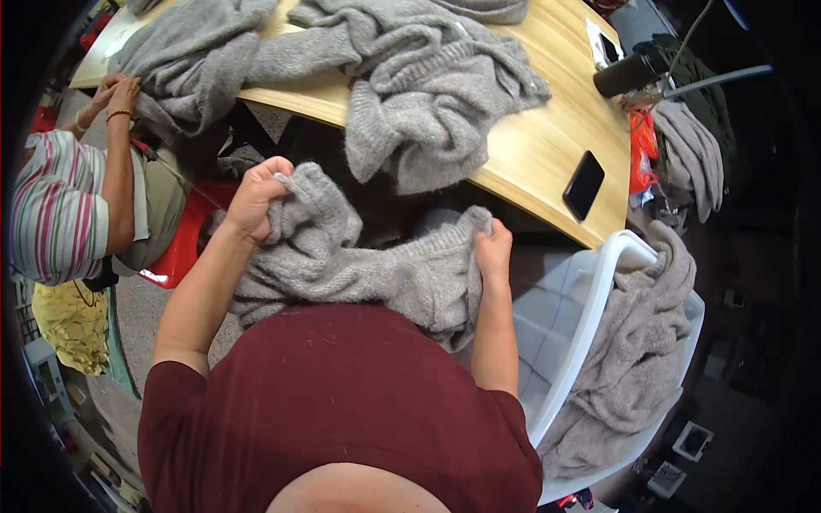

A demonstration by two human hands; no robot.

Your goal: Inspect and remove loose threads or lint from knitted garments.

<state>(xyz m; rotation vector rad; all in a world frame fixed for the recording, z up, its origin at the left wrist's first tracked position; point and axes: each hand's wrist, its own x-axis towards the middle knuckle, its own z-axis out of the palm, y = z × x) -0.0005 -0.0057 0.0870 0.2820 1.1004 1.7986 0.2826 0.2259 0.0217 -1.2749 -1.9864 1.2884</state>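
Observation:
A grey knitted garment (376,269) hangs across my front, above my lap, held up at two places. My left hand (256,201) is closed round a bunched part of it on the left. On the right, my right hand (493,252) grips its ribbed edge near a corner. Between the hands the fabric sags in loose folds, and its lower part is hidden behind my maroon shirt. More grey knitwear (428,103) lies heaped on the wooden table (547,145) ahead, with one part drooping over the near edge.
A black phone (584,185) lies near the table's right corner, a dark bottle (631,72) farther back. At my right stands a white plastic basket (590,316) with grey knitwear (633,368) over its side. A person in a striped shirt (64,205) sits at the left, handling grey knitwear.

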